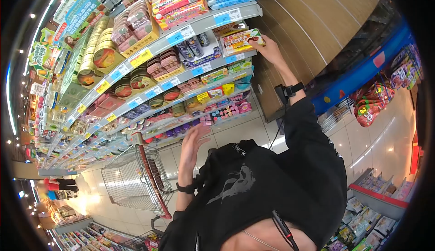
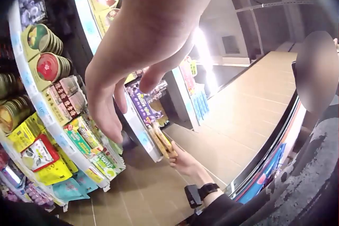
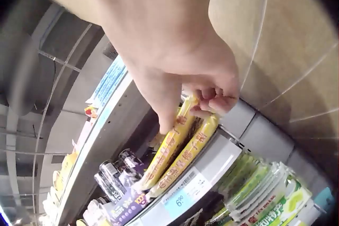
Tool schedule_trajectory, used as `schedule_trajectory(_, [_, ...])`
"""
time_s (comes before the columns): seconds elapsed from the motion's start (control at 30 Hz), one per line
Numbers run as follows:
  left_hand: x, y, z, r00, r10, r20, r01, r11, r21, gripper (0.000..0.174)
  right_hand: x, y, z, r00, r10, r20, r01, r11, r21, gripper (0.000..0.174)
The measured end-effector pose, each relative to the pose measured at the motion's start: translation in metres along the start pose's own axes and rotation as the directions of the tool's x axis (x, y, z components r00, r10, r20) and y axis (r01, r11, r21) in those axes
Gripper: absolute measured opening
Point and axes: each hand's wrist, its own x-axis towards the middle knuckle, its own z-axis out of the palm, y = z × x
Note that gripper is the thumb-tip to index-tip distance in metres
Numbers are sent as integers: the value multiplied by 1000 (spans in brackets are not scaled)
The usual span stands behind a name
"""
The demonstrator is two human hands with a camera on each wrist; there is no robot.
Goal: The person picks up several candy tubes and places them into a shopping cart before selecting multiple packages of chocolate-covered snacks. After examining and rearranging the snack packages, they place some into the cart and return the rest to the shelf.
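My right hand grips the end of flat yellow candy packs at the right end of a middle shelf. Two packs lie side by side on edge in the right wrist view, the thumb along one side and the fingers bent over their near ends. In the head view a brown and yellow pack front faces up beside the fingers. My left hand hangs in the air before the lower shelves with its fingers loosely extended, holding nothing. It fills the upper part of the left wrist view.
Purple candy boxes with dark canisters stand beside the yellow packs. A price tag sits on the shelf edge below them. A shopping cart stands at my left. A brown panel borders the shelf end, with hanging snack bags farther right.
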Motion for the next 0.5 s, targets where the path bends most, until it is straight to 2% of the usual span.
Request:
schedule_trajectory(0.03, [-3, -3, -4, 1000, -19, -11, 19, 1000, -6, 39, 0, -4, -4, 994, 63, 91, -69, 996, 64, 75])
schedule_trajectory(0.07, [-4, -4, -6, 999, -41, -19, 41, 999, -11, 39, 0, -8, -6, 993, 63, 96, -69, 995, 66, 75])
schedule_trajectory(0.1, [-5, -4, -6, 999, -42, -20, 42, 999, -12, 39, -1, -17, -8, 992, 5, 124, 16, 986, -165, 75])
schedule_trajectory(0.13, [-5, -5, -5, 998, -62, -20, 62, 998, -2, 39, -4, -24, -9, 986, -41, 164, 103, 917, -385, 74])
schedule_trajectory(0.17, [-5, -6, -5, 996, -82, -16, 83, 997, 10, 39, -8, -30, -9, 986, -35, 162, 97, 917, -387, 74])
schedule_trajectory(0.23, [-2, -7, -3, 996, -84, 8, 83, 996, 24, 39, -12, -41, -7, 994, -70, 80, 102, 848, -519, 78])
schedule_trajectory(0.27, [-1, -7, -3, 996, -82, 25, 82, 996, 34, 38, -14, -40, -4, 995, -67, 76, 97, 848, -521, 78])
schedule_trajectory(0.33, [1, -7, -2, 996, -79, 44, 77, 996, 39, 38, -17, -33, 6, 999, -44, 14, 46, 969, -242, 83])
schedule_trajectory(0.37, [2, -7, -2, 995, -73, 61, 71, 997, 41, 37, -15, -24, 11, 999, -45, 14, 47, 969, -243, 83])
schedule_trajectory(0.43, [5, -7, -1, 995, -77, 56, 73, 995, 61, 36, -8, -12, 15, 988, -142, -65, 124, 967, -221, 87])
schedule_trajectory(0.5, [6, -8, -1, 996, -79, 50, 75, 994, 80, 35, -3, -8, 14, 995, -90, -53, 80, 983, -166, 87])
